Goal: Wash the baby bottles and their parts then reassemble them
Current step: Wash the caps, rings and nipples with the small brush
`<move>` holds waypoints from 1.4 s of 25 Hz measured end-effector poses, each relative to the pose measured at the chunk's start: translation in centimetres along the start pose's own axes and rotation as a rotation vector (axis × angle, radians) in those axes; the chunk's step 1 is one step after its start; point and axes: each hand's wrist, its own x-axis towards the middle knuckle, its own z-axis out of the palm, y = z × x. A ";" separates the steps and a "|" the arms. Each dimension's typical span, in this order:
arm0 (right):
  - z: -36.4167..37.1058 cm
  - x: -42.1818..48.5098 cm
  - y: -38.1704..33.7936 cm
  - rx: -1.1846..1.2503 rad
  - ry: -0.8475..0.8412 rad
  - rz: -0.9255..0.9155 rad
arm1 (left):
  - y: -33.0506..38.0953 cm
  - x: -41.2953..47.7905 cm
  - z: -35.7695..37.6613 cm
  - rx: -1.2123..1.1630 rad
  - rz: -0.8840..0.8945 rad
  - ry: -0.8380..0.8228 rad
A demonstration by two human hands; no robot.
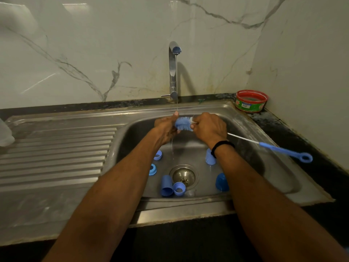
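Brush [184, 124] — stem lost inside right hand [209, 127]; pale left-edge object [5, 133] cropped

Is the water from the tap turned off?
No, a thin stream of water falls from the tap past the blue brush into the sink.

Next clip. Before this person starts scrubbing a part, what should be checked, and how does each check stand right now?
1. Water running: ok, a thin stream falls from the tap to the hands.
2. Grip on bottle brush: ok, right hand holds the stem, left hand wraps the bristles.
3. Parts reachable: ok, blue caps and blue rings lie in the sink around the drain.
4. Soap on bristles: cannot tell.
5. Red dishwash tub nearby: ok, behind the sink's right corner.
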 end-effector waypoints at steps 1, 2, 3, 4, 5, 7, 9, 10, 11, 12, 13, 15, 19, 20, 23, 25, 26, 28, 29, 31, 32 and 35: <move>0.0 0.0 0.0 -0.004 0.004 0.004 | -0.2 -0.1 0.1 0.029 -0.001 0.022; -0.1 0.0 0.1 0.013 0.003 0.022 | -0.1 -0.1 0.2 0.028 0.002 0.023; -0.3 0.1 0.4 0.061 -0.008 0.052 | 0.2 0.1 0.2 0.004 0.018 -0.003; -0.4 0.3 0.6 0.129 -0.028 0.081 | 0.6 0.1 0.1 -0.040 0.031 -0.041; -0.4 0.4 0.7 0.190 -0.049 0.098 | 1.1 -0.1 0.1 -0.061 0.042 -0.066; -0.3 0.3 0.6 0.188 -0.054 0.068 | 1.0 0.1 -0.2 -0.083 0.025 -0.067; 0.0 0.2 0.3 0.110 -0.011 0.022 | 0.4 0.2 -0.4 -0.024 -0.009 -0.041; 0.0 0.2 0.3 0.080 0.009 0.013 | 0.0 0.3 -0.6 0.013 -0.019 -0.023; 0.0 0.3 0.3 0.065 0.014 0.008 | -0.2 0.3 -0.8 0.051 -0.014 0.003; 0.0 0.3 0.4 0.053 0.015 0.003 | -0.2 0.5 -0.9 0.065 -0.004 0.012; 0.0 0.3 0.5 0.040 0.016 -0.002 | -0.2 0.7 -1.0 0.058 0.003 0.011; 0.1 0.3 0.7 0.026 0.005 -0.016 | 0.1 0.8 -0.9 0.008 0.008 0.002; 0.3 0.2 0.3 0.024 0.003 -0.019 | -0.1 0.4 -0.6 0.041 0.050 0.022; 0.3 0.2 0.2 0.029 0.003 -0.011 | -0.1 0.4 -0.7 0.049 0.054 0.025; 0.1 0.3 0.7 0.200 -0.054 0.065 | 0.4 0.4 -1.3 -0.033 0.012 -0.061; 0.2 0.3 0.8 0.220 -0.044 0.066 | 0.7 0.4 -1.4 -0.069 -0.002 -0.077; 0.3 0.3 0.6 0.168 -0.032 0.041 | 0.6 0.3 -1.3 -0.064 -0.003 -0.068; 0.3 0.1 0.1 0.102 0.002 0.019 | 0.6 -0.1 -0.9 -0.020 0.004 -0.035; 0.3 0.0 0.1 0.104 -0.004 0.024 | 0.6 0.0 -1.0 -0.013 0.003 -0.031; 0.2 0.0 0.3 0.174 -0.038 0.053 | 0.8 0.2 -1.4 -0.052 -0.018 -0.082; 0.1 0.0 0.4 0.201 -0.039 0.060 | 1.0 0.2 -1.6 -0.078 -0.031 -0.102; 0.2 0.0 0.0 0.081 -0.009 0.010 | 0.9 0.3 -1.3 -0.058 -0.041 -0.068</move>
